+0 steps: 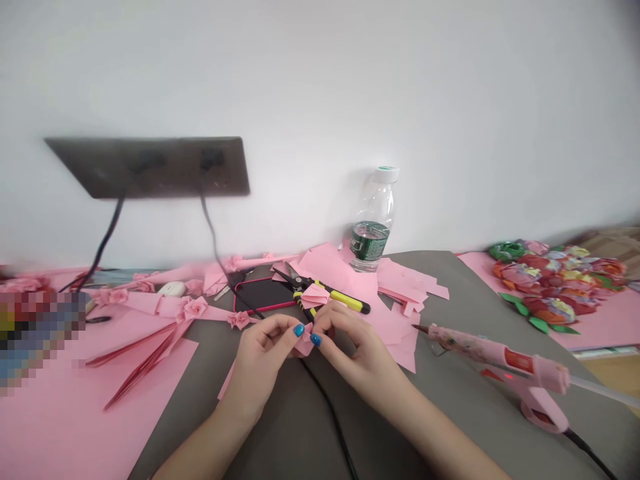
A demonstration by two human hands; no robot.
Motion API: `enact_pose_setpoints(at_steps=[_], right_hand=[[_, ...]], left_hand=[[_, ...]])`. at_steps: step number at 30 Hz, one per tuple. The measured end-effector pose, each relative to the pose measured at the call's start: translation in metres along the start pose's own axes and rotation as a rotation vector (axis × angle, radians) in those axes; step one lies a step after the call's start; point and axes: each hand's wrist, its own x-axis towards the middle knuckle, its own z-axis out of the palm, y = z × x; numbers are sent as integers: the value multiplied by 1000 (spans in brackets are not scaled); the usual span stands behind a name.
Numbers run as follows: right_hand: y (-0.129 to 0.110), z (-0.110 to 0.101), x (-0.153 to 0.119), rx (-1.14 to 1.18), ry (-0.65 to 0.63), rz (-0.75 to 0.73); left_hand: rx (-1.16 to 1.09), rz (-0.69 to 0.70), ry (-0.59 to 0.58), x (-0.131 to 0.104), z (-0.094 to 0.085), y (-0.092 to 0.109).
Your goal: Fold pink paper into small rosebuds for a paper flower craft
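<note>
Between my two hands is a small folded piece of pink paper (304, 345). My left hand (265, 360) pinches its left side between thumb and fingers. On the other side, my right hand (353, 343) grips the paper with thumb and forefinger, the thumbs nearly meeting. Parts of the paper are hidden behind my fingers. Just beyond my hands lie black-and-yellow pliers (353, 302), with a folded pink paper piece (316, 294) resting on them. A dark-screened phone (265, 293) with a pink edge is beside the pliers.
A pink glue gun (500, 353) lies at right, its red light on. A water bottle (373, 227) stands by the wall among pink paper sheets (340, 273). Paper flowers (195, 308) lie left, colourful ones (560, 280) far right. A black cable (325, 400) runs beneath my hands.
</note>
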Motion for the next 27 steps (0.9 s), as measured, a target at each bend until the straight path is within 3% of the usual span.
enact_pose_setpoints(at_steps=[16, 27], right_hand=[[3, -2, 1, -39, 76, -44], [8, -1, 4, 5, 56, -25]], left_hand=[[44, -21, 28, 0, 3, 0], [227, -30, -56, -3, 6, 6]])
